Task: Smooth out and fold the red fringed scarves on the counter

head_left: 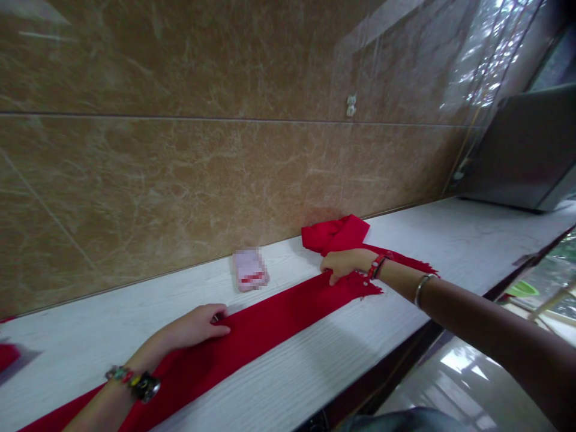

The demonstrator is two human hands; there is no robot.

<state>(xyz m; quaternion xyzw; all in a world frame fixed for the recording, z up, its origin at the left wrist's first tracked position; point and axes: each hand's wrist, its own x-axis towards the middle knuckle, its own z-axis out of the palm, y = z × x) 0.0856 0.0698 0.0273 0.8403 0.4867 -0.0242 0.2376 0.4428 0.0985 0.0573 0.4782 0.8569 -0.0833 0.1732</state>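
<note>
A long strip of red cloth point(279, 318) lies flat along the white counter, its right end frayed. My left hand point(200, 327) rests on the strip's wall-side edge with fingers curled and the thumb lying on the cloth. Farther right, my right hand point(344, 264) pinches the same edge near the frayed end, its fingertips partly hidden. Just behind the right hand is a folded bundle of red cloth point(335, 234), and a frayed tail of it runs under the right forearm. Bracelets circle both wrists.
A small pale pink packet point(249, 270), blurred, lies by the wall between my hands. More red cloth point(8, 355) shows at the far left. A large grey box-like object point(517, 150) stands at the counter's right end. The white counter point(288, 372) has a dark front edge; tiled wall point(180, 180) rises behind.
</note>
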